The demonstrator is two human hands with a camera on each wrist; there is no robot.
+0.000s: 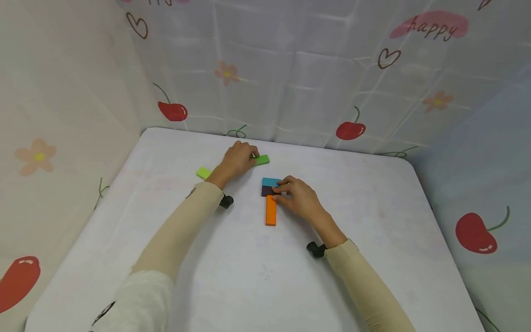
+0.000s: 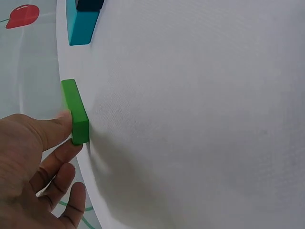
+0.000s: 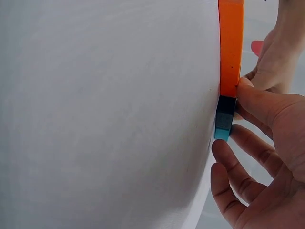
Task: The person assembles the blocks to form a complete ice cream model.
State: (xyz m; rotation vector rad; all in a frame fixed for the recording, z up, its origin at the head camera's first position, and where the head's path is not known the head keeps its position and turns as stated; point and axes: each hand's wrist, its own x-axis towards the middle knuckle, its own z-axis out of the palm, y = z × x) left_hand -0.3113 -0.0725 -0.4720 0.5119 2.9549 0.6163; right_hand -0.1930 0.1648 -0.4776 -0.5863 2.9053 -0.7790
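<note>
In the head view my left hand pinches a green block near the table's far edge. The left wrist view shows the thumb on one face of this green block, other fingers curling below it. My right hand touches the right end of a dark block and a blue block, which lie side by side. An orange block stretches from the dark one toward me. In the right wrist view the thumb is at the joint of the orange block and the dark block.
A yellow-green block lies partly behind my left forearm. The white table meets a printed curtain at its far edge. Black cameras hang under both wrists.
</note>
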